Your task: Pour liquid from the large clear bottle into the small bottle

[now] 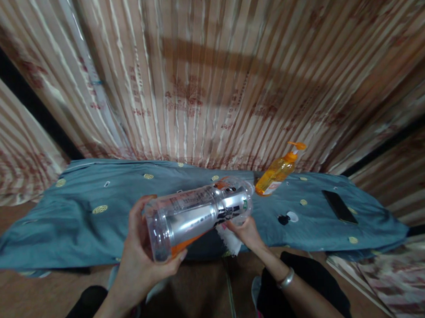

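A large clear plastic bottle (pixel 201 210) with a silver and orange label lies sideways in the air above the blue-green cloth. My left hand (pixel 142 254) is wrapped round its base, thumb below and fingers on the far side. At the underside of its other end is my right hand (pixel 247 232), wearing a bangle, with the fingers partly hidden by the bottle. A white fringed cloth (pixel 230 240) hangs from the right hand, against the bottle. Behind the bottle's right end stands a yellow pump bottle (pixel 275 176) with an orange pump head.
A blue-green patterned sheet (pixel 76 225) covers the low surface. On it lie a black phone (pixel 339 206) at the right and small black and white round items (pixel 287 218). A pleated curtain (pixel 193 83) hangs behind, and my knees are below the front edge.
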`<move>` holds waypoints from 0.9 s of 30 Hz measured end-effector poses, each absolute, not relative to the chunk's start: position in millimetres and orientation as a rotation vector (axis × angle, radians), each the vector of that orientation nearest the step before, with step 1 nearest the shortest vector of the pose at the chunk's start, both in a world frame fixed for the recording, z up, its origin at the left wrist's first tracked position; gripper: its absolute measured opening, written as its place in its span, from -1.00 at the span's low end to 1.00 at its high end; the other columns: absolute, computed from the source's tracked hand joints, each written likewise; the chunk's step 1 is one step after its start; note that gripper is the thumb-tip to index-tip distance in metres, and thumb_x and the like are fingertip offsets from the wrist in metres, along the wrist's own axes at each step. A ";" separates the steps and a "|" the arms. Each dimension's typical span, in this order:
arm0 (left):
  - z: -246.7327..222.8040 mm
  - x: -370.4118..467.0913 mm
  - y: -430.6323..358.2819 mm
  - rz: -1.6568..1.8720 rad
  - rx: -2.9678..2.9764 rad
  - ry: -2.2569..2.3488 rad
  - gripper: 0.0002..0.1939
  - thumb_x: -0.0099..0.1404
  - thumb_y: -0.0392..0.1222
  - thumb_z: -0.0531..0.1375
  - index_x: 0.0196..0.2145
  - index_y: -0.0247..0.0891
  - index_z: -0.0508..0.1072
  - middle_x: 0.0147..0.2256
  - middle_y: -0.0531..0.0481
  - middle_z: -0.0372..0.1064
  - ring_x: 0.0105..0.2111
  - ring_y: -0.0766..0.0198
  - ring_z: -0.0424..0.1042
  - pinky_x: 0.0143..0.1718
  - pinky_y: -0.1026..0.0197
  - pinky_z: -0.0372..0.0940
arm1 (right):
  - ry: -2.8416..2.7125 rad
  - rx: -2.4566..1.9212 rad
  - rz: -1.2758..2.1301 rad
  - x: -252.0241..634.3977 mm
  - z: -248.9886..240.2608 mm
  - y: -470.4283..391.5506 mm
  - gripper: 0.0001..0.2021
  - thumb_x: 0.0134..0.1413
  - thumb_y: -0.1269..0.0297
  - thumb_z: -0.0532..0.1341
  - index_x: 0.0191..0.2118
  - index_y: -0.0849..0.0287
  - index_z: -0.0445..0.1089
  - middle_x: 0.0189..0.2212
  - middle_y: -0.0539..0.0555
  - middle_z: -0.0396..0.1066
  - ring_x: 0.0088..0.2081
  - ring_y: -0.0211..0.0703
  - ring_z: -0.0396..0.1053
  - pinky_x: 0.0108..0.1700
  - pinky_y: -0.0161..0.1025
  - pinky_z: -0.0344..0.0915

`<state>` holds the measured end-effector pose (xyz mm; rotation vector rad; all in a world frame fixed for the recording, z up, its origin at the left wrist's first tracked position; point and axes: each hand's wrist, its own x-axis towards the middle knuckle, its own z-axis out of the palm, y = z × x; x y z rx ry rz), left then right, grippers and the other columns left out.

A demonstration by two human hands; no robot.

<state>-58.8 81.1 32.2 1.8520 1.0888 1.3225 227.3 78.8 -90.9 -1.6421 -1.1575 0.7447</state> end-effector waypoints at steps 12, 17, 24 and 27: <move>33.0 -55.9 78.4 1.313 1.779 1.106 -0.07 0.02 -0.08 0.41 0.25 -0.12 0.04 0.01 -0.15 0.47 -0.02 -0.07 0.58 -0.03 -0.05 0.52 | -1.131 -1.639 0.750 227.2 -94.0 79.6 -0.58 -0.24 -0.11 0.43 -0.42 0.19 0.50 -0.44 0.20 0.62 -0.40 0.05 0.55 -0.35 -0.13 0.47; 31.0 -59.4 81.6 1.287 1.917 1.037 -0.05 0.07 -0.11 0.42 0.28 -0.09 -0.03 0.02 -0.15 0.48 -0.03 -0.04 0.59 -0.05 -0.01 0.53 | -1.151 -1.622 0.747 227.3 -92.6 79.0 -0.59 -0.22 -0.09 0.43 -0.40 0.19 0.51 -0.38 0.21 0.63 -0.33 0.08 0.57 -0.30 -0.13 0.48; 32.7 -60.2 78.7 1.290 1.912 1.043 -0.05 0.10 -0.09 0.40 0.29 -0.08 -0.05 0.06 -0.16 0.46 0.00 -0.04 0.58 -0.03 0.00 0.53 | -1.147 -1.650 0.730 229.3 -95.9 79.5 -0.59 -0.23 -0.08 0.43 -0.40 0.19 0.50 -0.36 0.23 0.63 -0.32 0.10 0.57 -0.28 -0.11 0.48; 32.2 -61.1 78.9 1.276 1.933 1.054 -0.06 0.11 -0.09 0.40 0.29 -0.08 -0.05 0.05 -0.16 0.46 0.00 -0.02 0.58 -0.04 0.02 0.53 | -1.156 -1.649 0.723 229.2 -97.2 79.5 -0.60 -0.21 -0.08 0.43 -0.41 0.18 0.50 -0.37 0.23 0.63 -0.30 0.10 0.57 -0.31 -0.13 0.48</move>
